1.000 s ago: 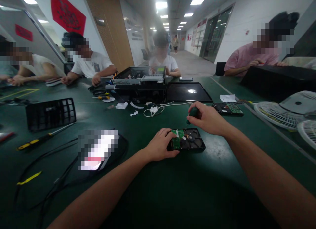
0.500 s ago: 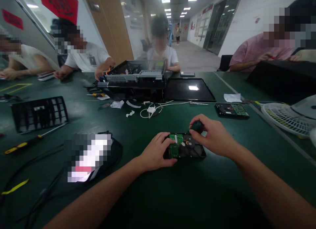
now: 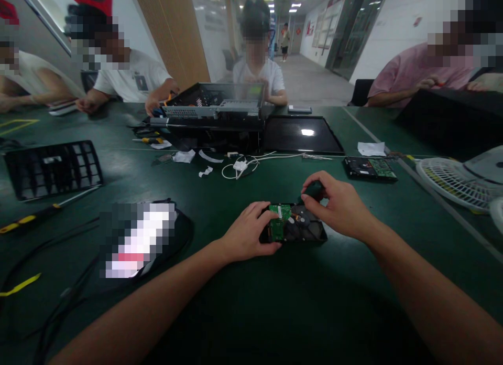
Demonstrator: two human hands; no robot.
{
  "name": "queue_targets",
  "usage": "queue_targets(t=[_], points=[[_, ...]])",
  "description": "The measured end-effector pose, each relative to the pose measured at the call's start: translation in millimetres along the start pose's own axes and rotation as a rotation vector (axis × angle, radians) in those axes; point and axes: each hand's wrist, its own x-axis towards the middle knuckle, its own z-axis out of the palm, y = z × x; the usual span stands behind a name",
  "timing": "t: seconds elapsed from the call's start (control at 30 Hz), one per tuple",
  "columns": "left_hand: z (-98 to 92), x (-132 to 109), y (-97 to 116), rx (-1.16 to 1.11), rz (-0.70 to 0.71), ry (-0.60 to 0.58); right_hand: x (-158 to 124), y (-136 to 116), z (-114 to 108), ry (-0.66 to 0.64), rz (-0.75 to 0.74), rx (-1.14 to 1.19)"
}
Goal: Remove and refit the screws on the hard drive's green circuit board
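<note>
A hard drive [image 3: 301,226] lies on the green table, its green circuit board facing up. Round its left end is my left hand [image 3: 249,231], thumb along the near edge and fingers over the far edge and the board. My right hand [image 3: 334,200] grips a stubby screwdriver [image 3: 313,190] by its dark rounded handle, at the drive's far right part. The screwdriver's tip is hidden behind my fingers. A second hard drive [image 3: 370,168] rests farther back on the right, apart from my hands.
Behind are an opened computer case [image 3: 214,113], a black panel [image 3: 302,134] and a white cable [image 3: 240,167]. On the left lie a lit phone [image 3: 143,239], a long yellow-black screwdriver [image 3: 47,212] and a black grille [image 3: 53,168]. A white fan [image 3: 456,184] is at right. Several people sit around the table.
The view has tilted down slightly, so everything sits higher in the picture. Both hands keep the same hold on the hard drive and the screwdriver, with little visible movement.
</note>
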Motion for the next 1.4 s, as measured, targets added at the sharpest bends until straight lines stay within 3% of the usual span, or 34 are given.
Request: queue_targets(t=[0.47, 0.63, 1.13, 1.23, 1.4], points=[[-0.3, -4, 0, -0.011, 0.02, 0.022, -2, -1, 3, 0.0, 0.01, -0.046], [1.2, -5, -2, -0.001, 0.008, 0.012, -3, 0, 2, 0.057, 0.026, -0.02], [0.9, -4, -1, -0.002, 0.025, 0.024, -5, -3, 4, 0.003, -0.008, -0.035], [0.5, -4, 0, 0.017, 0.033, 0.021, -6, -3, 6, -0.001, -0.01, 0.023], [2.5, -4, 0, 0.011, 0.036, 0.031, -7, -2, 14, -0.01, 0.053, 0.318]])
